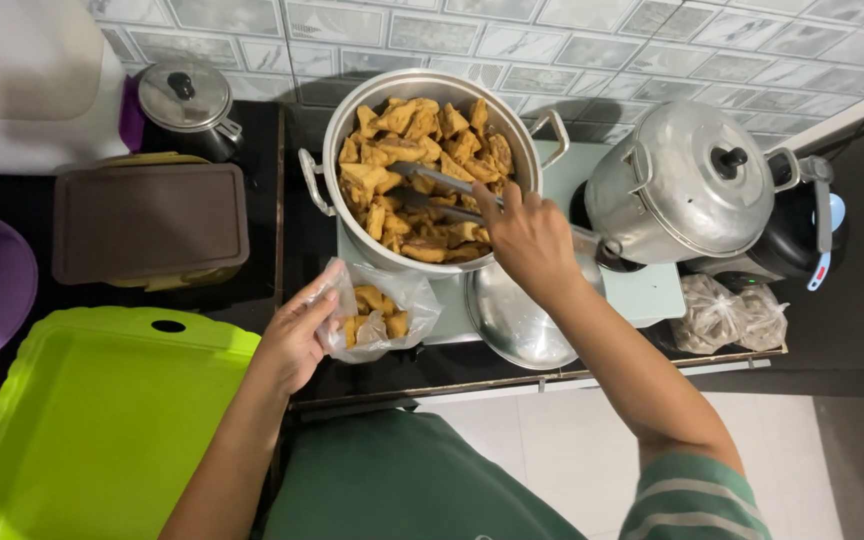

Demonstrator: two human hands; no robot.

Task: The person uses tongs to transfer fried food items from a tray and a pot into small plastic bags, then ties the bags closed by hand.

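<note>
Holding clear bag w/ left hand, tongs right hand.

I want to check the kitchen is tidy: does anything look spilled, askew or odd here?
Nothing looks spilled. One small thing: a lid lies upturned beside the pot, hanging over the stove edge. The right hand holds tongs in the pot; the left hand holds a bag open.

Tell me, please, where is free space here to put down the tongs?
Free: the inside of the green tray, and the brown lid behind it. Crowded: the stove around the big pot, where the left hand holds the bag and right hand the tongs.
</note>
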